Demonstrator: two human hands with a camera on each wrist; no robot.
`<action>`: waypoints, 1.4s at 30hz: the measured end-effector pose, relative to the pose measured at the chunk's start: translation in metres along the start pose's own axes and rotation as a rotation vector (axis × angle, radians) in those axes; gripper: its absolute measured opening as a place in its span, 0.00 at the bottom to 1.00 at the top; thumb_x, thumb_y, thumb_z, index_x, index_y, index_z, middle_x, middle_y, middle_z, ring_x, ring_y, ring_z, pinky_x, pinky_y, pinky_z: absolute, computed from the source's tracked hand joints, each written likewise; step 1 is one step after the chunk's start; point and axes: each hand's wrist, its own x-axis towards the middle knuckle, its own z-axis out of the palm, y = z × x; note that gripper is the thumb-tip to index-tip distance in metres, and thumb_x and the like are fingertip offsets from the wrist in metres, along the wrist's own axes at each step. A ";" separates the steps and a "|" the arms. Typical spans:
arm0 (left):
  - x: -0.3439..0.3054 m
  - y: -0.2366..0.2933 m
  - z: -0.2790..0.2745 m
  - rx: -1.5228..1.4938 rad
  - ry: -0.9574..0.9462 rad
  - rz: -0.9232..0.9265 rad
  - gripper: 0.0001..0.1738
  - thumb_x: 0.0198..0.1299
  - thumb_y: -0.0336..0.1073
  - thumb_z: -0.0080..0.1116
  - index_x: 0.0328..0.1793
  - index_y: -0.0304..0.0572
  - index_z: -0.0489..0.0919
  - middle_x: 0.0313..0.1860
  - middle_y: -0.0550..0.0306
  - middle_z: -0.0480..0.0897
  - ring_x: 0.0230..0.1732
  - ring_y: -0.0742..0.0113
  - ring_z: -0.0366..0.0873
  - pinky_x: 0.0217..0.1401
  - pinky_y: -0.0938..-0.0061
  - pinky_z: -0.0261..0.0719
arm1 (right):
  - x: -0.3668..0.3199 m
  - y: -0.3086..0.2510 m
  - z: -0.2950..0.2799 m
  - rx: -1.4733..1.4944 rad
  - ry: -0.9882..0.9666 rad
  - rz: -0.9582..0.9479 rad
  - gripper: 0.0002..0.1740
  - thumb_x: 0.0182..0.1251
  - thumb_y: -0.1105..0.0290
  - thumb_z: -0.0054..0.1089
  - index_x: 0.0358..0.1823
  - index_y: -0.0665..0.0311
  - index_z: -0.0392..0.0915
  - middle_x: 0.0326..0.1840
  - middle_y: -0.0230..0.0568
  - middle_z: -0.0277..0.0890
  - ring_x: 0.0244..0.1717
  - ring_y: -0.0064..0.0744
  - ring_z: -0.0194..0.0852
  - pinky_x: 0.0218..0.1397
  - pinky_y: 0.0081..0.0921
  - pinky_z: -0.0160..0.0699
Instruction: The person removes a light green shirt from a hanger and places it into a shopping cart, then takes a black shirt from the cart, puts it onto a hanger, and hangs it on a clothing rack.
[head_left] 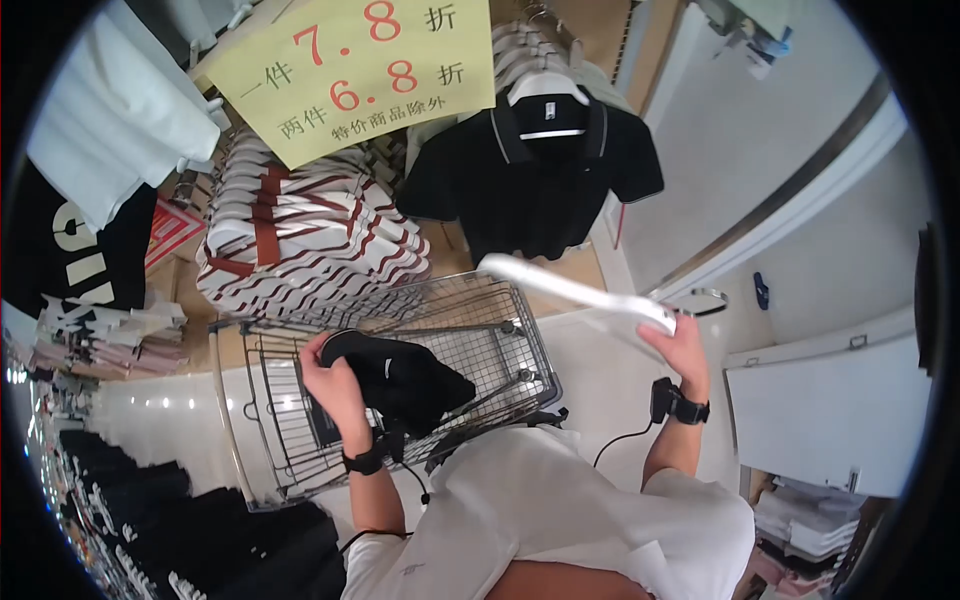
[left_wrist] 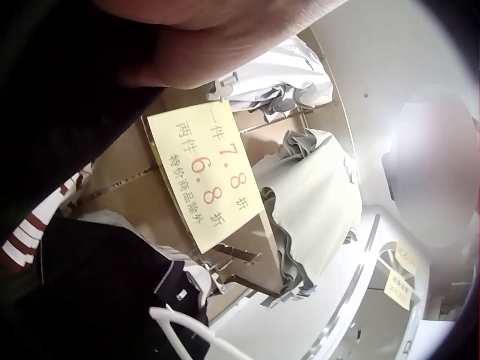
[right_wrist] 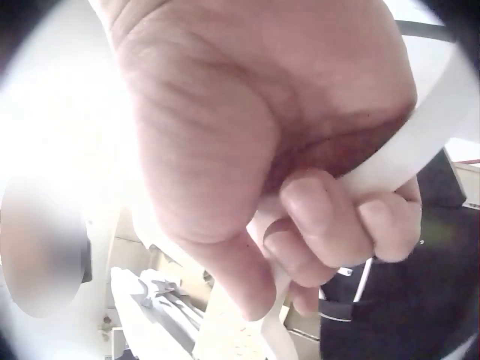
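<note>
My left hand (head_left: 335, 388) grips a bunched black shirt (head_left: 415, 385) by its left end, above the shopping cart (head_left: 490, 350). Dark cloth (left_wrist: 64, 82) fills the upper left of the left wrist view, beside part of that hand (left_wrist: 225, 45). Out to the right, my right hand (head_left: 682, 352) holds a white clothes hanger (head_left: 570, 288) by one end, its other end reaching toward the rack. The right wrist view shows the fingers (right_wrist: 322, 217) curled round the white hanger (right_wrist: 409, 154).
A black polo shirt (head_left: 545, 170) hangs facing out at the rack, with striped shirts (head_left: 310, 235) to its left and a yellow price sign (head_left: 360, 75) above. Dark clothes (head_left: 210, 530) stand at lower left. A white cabinet (head_left: 830, 420) is on the right.
</note>
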 end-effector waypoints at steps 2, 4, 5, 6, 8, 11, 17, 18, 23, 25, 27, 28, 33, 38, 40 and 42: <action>-0.008 0.021 0.015 0.141 -0.010 0.093 0.23 0.44 0.14 0.46 0.50 0.28 0.76 0.42 0.48 0.80 0.47 0.60 0.78 0.58 0.72 0.73 | -0.028 -0.025 0.004 0.104 -0.031 0.006 0.15 0.60 0.65 0.72 0.43 0.67 0.82 0.24 0.31 0.78 0.27 0.18 0.73 0.34 0.24 0.76; -0.009 0.019 0.027 -0.015 -0.048 0.085 0.23 0.44 0.14 0.46 0.50 0.30 0.76 0.42 0.49 0.80 0.44 0.60 0.78 0.55 0.71 0.75 | -0.048 -0.045 0.024 0.120 -0.241 -0.081 0.15 0.59 0.68 0.72 0.44 0.67 0.82 0.27 0.34 0.80 0.30 0.18 0.75 0.36 0.22 0.76; -0.008 0.024 0.029 -0.027 -0.052 0.115 0.23 0.45 0.15 0.47 0.50 0.30 0.76 0.42 0.48 0.80 0.44 0.58 0.79 0.55 0.70 0.75 | -0.051 -0.055 0.035 0.115 -0.228 -0.083 0.15 0.59 0.68 0.72 0.44 0.67 0.82 0.27 0.34 0.80 0.30 0.18 0.75 0.36 0.22 0.76; -0.011 0.030 0.028 -0.036 -0.053 0.140 0.22 0.46 0.15 0.48 0.51 0.30 0.76 0.43 0.46 0.80 0.44 0.55 0.80 0.55 0.69 0.75 | -0.051 -0.066 0.044 0.078 -0.277 -0.108 0.15 0.59 0.68 0.73 0.45 0.67 0.82 0.28 0.35 0.81 0.30 0.19 0.76 0.36 0.22 0.76; -0.018 0.038 0.025 0.021 -0.074 0.145 0.22 0.47 0.15 0.49 0.52 0.31 0.76 0.43 0.45 0.80 0.45 0.52 0.80 0.56 0.68 0.75 | -0.056 -0.082 0.066 0.041 -0.311 -0.133 0.16 0.58 0.69 0.73 0.45 0.67 0.82 0.30 0.36 0.82 0.30 0.19 0.77 0.36 0.22 0.76; -0.033 0.052 0.022 0.048 -0.099 0.200 0.23 0.47 0.15 0.50 0.53 0.31 0.75 0.45 0.44 0.80 0.47 0.51 0.80 0.56 0.67 0.75 | -0.053 -0.083 0.102 0.171 -0.221 -0.195 0.20 0.58 0.69 0.73 0.51 0.64 0.81 0.30 0.36 0.83 0.29 0.22 0.78 0.35 0.23 0.77; -0.060 0.090 0.004 -0.019 -0.179 0.422 0.29 0.43 0.17 0.53 0.57 0.34 0.73 0.47 0.45 0.76 0.50 0.44 0.77 0.56 0.63 0.75 | -0.059 -0.135 0.166 0.233 -0.262 -0.421 0.33 0.62 0.70 0.70 0.69 0.60 0.70 0.35 0.32 0.83 0.31 0.18 0.76 0.38 0.22 0.77; -0.066 0.093 0.003 -0.028 -0.183 0.418 0.28 0.45 0.18 0.54 0.58 0.35 0.73 0.47 0.45 0.74 0.49 0.43 0.77 0.54 0.61 0.76 | -0.058 -0.133 0.182 0.231 -0.272 -0.426 0.33 0.62 0.70 0.70 0.69 0.60 0.70 0.35 0.32 0.83 0.31 0.18 0.76 0.38 0.22 0.77; -0.078 0.076 -0.008 0.008 -0.185 0.448 0.29 0.49 0.19 0.55 0.62 0.33 0.70 0.51 0.44 0.73 0.50 0.43 0.76 0.54 0.61 0.76 | -0.058 -0.130 0.212 0.659 -0.141 -0.323 0.27 0.61 0.76 0.69 0.63 0.70 0.75 0.49 0.33 0.83 0.48 0.17 0.77 0.52 0.18 0.77; -0.076 0.071 -0.018 0.053 -0.237 0.420 0.30 0.51 0.19 0.54 0.64 0.30 0.68 0.53 0.43 0.72 0.52 0.49 0.77 0.55 0.66 0.75 | -0.058 -0.135 0.207 0.679 -0.156 -0.345 0.25 0.62 0.78 0.68 0.61 0.71 0.76 0.51 0.39 0.82 0.50 0.18 0.77 0.55 0.19 0.77; -0.082 0.067 -0.020 0.036 -0.278 0.444 0.32 0.50 0.20 0.56 0.65 0.30 0.67 0.52 0.42 0.72 0.51 0.44 0.76 0.54 0.61 0.75 | -0.059 -0.151 0.206 0.680 -0.201 -0.324 0.24 0.62 0.78 0.67 0.60 0.71 0.76 0.51 0.39 0.82 0.50 0.19 0.77 0.56 0.20 0.77; -0.086 0.066 -0.020 0.011 -0.327 0.478 0.34 0.48 0.22 0.58 0.66 0.31 0.66 0.52 0.40 0.73 0.50 0.40 0.76 0.52 0.55 0.76 | -0.058 -0.155 0.209 0.680 -0.230 -0.307 0.24 0.62 0.79 0.67 0.60 0.71 0.76 0.51 0.39 0.82 0.50 0.19 0.77 0.57 0.20 0.76; -0.085 0.060 -0.028 0.004 -0.183 0.426 0.32 0.47 0.20 0.58 0.63 0.30 0.67 0.50 0.41 0.73 0.48 0.43 0.76 0.53 0.58 0.75 | -0.055 -0.150 0.221 0.598 -0.219 -0.391 0.20 0.62 0.77 0.67 0.56 0.72 0.77 0.52 0.38 0.80 0.51 0.21 0.77 0.56 0.21 0.76; -0.069 0.012 -0.013 0.078 -0.005 0.358 0.26 0.47 0.20 0.59 0.57 0.28 0.69 0.46 0.43 0.72 0.48 0.44 0.73 0.53 0.63 0.73 | -0.061 -0.159 0.207 0.614 -0.170 -0.337 0.23 0.62 0.69 0.71 0.56 0.72 0.77 0.52 0.38 0.80 0.51 0.23 0.76 0.55 0.21 0.74; -0.067 -0.019 -0.006 0.134 -0.044 0.445 0.24 0.46 0.21 0.60 0.53 0.30 0.69 0.48 0.42 0.72 0.46 0.42 0.73 0.51 0.58 0.73 | -0.057 -0.169 0.204 0.680 -0.222 -0.358 0.24 0.63 0.67 0.70 0.58 0.71 0.76 0.52 0.38 0.79 0.51 0.23 0.75 0.56 0.21 0.73; -0.073 -0.033 0.000 0.118 -0.062 0.393 0.21 0.49 0.23 0.61 0.50 0.31 0.69 0.46 0.43 0.72 0.47 0.40 0.73 0.50 0.56 0.72 | -0.055 -0.179 0.205 0.773 -0.242 -0.273 0.25 0.64 0.67 0.69 0.59 0.70 0.74 0.51 0.36 0.79 0.47 0.21 0.75 0.50 0.19 0.74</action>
